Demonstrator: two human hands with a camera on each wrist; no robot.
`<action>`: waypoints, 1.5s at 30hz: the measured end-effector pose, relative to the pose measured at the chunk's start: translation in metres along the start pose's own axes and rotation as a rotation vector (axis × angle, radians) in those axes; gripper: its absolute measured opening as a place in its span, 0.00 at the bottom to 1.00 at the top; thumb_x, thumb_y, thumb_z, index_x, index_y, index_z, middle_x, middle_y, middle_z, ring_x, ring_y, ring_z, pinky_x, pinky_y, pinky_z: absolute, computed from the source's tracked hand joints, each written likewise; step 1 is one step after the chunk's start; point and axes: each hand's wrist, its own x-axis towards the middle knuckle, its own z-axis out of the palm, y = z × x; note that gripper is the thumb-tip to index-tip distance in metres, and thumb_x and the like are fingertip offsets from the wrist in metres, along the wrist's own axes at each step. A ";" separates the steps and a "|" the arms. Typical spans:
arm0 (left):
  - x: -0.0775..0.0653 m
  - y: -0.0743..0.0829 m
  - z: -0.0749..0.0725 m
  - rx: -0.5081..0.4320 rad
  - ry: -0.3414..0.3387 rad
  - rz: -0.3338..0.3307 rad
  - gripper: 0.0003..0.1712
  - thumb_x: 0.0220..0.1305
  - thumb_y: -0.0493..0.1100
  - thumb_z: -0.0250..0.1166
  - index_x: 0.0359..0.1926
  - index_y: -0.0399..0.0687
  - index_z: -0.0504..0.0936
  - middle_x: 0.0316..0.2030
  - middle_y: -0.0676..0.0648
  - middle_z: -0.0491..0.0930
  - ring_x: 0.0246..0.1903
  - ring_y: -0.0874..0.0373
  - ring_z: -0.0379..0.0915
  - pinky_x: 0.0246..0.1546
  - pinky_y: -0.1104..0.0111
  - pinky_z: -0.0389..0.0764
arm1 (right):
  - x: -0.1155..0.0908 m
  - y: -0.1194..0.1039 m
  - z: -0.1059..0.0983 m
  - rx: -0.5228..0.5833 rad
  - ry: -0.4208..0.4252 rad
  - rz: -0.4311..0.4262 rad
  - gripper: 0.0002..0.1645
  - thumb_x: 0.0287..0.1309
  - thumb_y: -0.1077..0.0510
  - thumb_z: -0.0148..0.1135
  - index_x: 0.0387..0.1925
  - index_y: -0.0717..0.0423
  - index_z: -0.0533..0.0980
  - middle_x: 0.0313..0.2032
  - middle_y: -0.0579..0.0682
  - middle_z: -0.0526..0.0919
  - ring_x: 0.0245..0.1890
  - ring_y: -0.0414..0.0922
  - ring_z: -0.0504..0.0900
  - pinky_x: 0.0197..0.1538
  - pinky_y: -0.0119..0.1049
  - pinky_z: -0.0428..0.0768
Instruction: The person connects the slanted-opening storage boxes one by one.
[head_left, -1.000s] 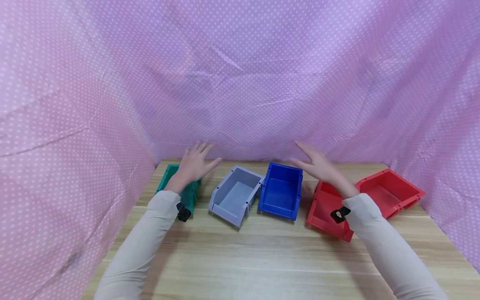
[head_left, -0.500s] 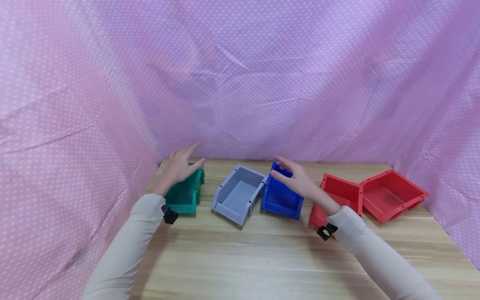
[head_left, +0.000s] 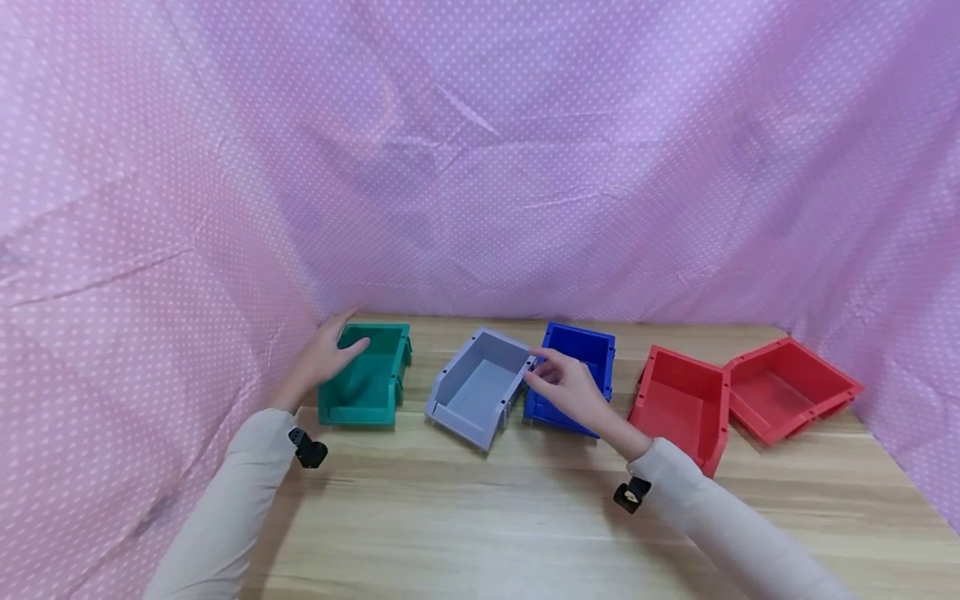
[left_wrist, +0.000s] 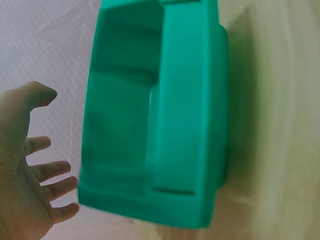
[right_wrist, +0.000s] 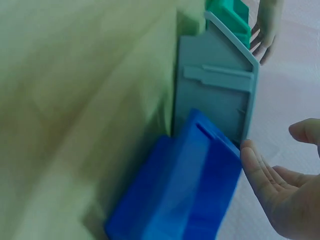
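My left hand [head_left: 317,360] is over the left side of the green bin [head_left: 358,415]. In the left wrist view, its thumb and fingers are spread beside the green bin [left_wrist: 182,110], with fingertips close to the rim and nothing held. My right hand [head_left: 570,390] reaches over the blue bin [head_left: 577,342], fingertips by the right rim of the grey bin [head_left: 480,392]. From the right wrist, straight fingers [right_wrist: 260,175] lie near where the blue bin [right_wrist: 190,185] meets the grey bin [right_wrist: 215,85]; whether they touch is unclear.
Two red bins, one nearer [head_left: 678,400] and one farther right [head_left: 787,387], stand on the right of the wooden table [head_left: 480,517], corners close together. A pink dotted cloth [head_left: 480,208] hangs behind the table and along its sides.
My left hand has moved left and down, uncovering more of the green bin. My right hand has moved left from above the nearer red bin to the blue bin, near the grey one.
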 end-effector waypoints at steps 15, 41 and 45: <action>-0.014 -0.035 -0.008 -0.192 -0.017 -0.060 0.34 0.72 0.36 0.57 0.72 0.24 0.60 0.46 0.29 0.76 0.47 0.38 0.74 0.43 0.59 0.79 | 0.011 -0.006 0.035 0.079 -0.021 0.156 0.38 0.61 0.62 0.70 0.67 0.75 0.67 0.34 0.60 0.90 0.28 0.47 0.89 0.32 0.29 0.82; -0.020 -0.048 -0.010 -0.420 -0.111 -0.155 0.36 0.74 0.40 0.61 0.77 0.39 0.60 0.40 0.43 0.74 0.36 0.56 0.68 0.33 0.71 0.73 | 0.057 -0.019 0.043 0.418 -0.059 0.431 0.47 0.60 0.69 0.67 0.77 0.64 0.57 0.33 0.47 0.82 0.32 0.38 0.82 0.57 0.52 0.83; -0.017 -0.049 -0.009 -0.487 -0.128 -0.183 0.37 0.75 0.42 0.61 0.79 0.45 0.58 0.42 0.44 0.72 0.37 0.57 0.67 0.33 0.71 0.73 | 0.063 -0.021 0.036 0.417 -0.060 0.437 0.46 0.61 0.69 0.65 0.77 0.62 0.57 0.37 0.49 0.80 0.38 0.40 0.81 0.63 0.56 0.78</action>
